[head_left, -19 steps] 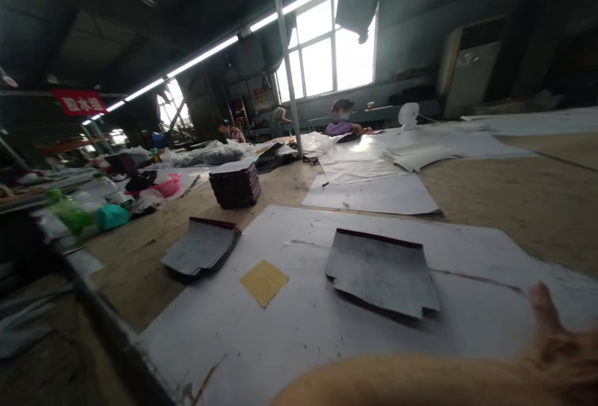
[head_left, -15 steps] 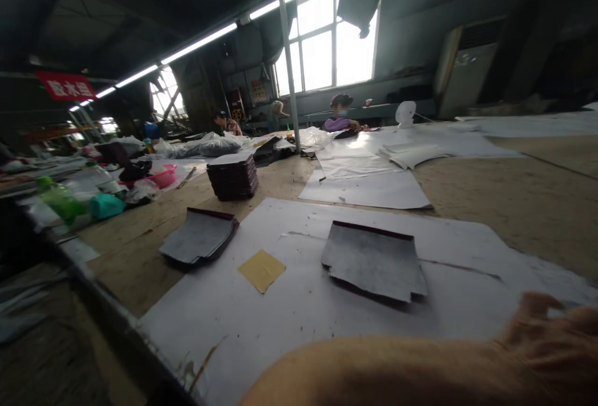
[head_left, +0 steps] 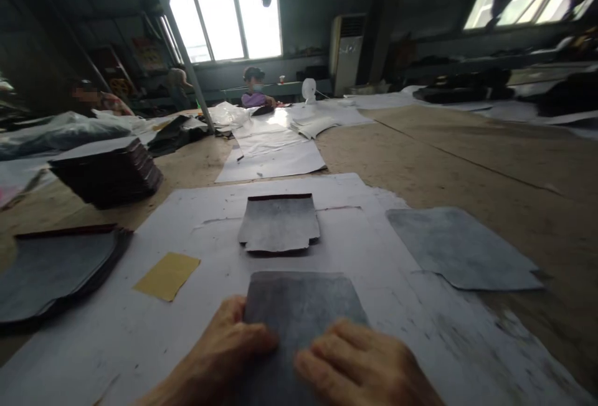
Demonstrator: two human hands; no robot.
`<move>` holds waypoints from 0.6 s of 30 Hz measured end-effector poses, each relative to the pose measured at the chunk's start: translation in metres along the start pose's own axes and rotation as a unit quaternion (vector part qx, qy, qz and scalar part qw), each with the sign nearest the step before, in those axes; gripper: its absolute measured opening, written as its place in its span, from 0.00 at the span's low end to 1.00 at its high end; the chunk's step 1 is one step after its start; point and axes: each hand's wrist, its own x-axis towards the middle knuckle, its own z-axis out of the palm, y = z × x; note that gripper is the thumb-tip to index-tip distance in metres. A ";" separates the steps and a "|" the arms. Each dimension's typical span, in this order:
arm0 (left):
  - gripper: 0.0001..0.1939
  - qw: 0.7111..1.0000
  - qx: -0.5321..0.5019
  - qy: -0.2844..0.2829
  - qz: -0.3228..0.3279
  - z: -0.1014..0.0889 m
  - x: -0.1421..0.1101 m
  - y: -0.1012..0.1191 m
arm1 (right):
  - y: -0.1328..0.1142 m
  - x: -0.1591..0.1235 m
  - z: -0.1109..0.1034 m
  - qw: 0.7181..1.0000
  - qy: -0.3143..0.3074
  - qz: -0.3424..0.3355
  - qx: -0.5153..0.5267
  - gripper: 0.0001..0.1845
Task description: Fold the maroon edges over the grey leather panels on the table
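While a fanned stack of grey pieces and a yellow square lie at the left of the worktop, the left hand and right hand press flat, fingers spread, on a grey sheet on white paper; another grey piece lies to the right.

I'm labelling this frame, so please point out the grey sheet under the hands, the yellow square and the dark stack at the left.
grey sheet (head_left: 303, 306): head view, bare middle of its top face.
yellow square (head_left: 167, 275): head view, its centre.
dark stack (head_left: 109, 172): head view, its side.
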 end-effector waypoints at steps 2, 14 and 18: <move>0.12 0.999 -0.012 -0.001 -0.037 -0.020 -0.011 -0.005 | 0.004 -0.001 -0.005 0.997 -0.064 0.035 0.013 0.13; 0.16 0.964 0.261 -0.010 0.057 -0.065 0.015 0.031 | -0.011 -0.017 0.021 0.990 0.023 -0.037 -0.138 0.12; 0.19 0.933 0.350 -0.021 0.076 -0.066 0.039 0.051 | -0.014 -0.019 0.021 0.986 0.026 -0.040 -0.160 0.12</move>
